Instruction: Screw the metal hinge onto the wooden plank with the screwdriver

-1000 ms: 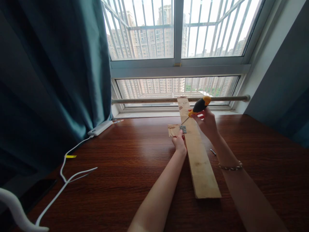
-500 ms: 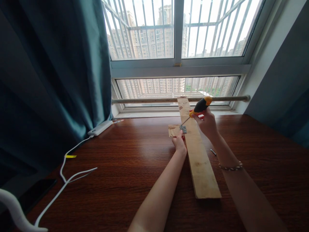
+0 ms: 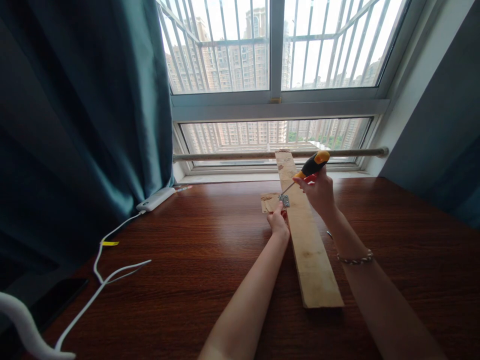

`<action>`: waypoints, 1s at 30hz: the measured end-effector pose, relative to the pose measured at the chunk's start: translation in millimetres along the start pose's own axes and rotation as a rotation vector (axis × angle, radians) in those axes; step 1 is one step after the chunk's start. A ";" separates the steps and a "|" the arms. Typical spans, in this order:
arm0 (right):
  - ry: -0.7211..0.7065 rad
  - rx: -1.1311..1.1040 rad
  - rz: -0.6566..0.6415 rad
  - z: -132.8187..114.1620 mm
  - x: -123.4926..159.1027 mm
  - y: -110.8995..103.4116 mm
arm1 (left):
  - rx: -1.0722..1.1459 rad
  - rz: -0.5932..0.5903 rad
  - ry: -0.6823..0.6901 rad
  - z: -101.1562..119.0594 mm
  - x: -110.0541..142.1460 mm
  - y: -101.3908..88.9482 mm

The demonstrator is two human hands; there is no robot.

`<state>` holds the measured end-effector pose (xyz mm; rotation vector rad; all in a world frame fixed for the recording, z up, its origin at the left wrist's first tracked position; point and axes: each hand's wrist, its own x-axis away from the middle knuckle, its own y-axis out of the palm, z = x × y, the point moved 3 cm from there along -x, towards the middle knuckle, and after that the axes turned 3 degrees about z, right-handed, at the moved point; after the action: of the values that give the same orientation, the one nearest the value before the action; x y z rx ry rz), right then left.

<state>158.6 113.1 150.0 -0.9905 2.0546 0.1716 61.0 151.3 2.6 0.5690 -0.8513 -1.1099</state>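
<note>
right grip (image 3: pixel 320 191): closed round the screwdriver (image 3: pixel 314 164); wrist raised, forearm slanted in from the right.
left grip (image 3: pixel 277 221): clasped on the short wooden piece (image 3: pixel 267 203), thumb by the hinge (image 3: pixel 285 201); arm stretched forward.
screwdriver tip: set slantwise at the hinge; could be slipped onto the thumb if pushed so.
hinge: laid over the wooden board (image 3: pixel 315 265) at its left edge; might be skewed if the left hold is loosened.

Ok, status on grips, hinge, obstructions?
Right grip on yellow-and-black screwdriver, tip at silver metal hinge. Left grip at hinge and small pale wooden piece. Slim metal piece partly behind right forearm, away from hinge.
</note>
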 end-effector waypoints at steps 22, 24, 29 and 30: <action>0.218 -0.307 -0.159 -5.3 1.2 1.4 | 0.021 -0.012 0.022 5.9 6.2 4.1; 0.295 -0.469 -0.227 -7.5 -0.3 -0.4 | 0.025 -0.017 0.016 6.3 7.0 4.5; 0.345 -0.464 -0.242 -4.1 -1.0 -3.1 | 0.045 -0.009 0.012 6.6 7.7 4.4; 0.320 -0.375 -0.187 -1.9 -0.6 -3.3 | 0.049 -0.002 0.014 6.4 7.5 4.1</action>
<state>159.9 110.4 152.4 -1.5165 2.2471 0.3260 59.4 145.9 11.7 0.6177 -0.8675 -1.0881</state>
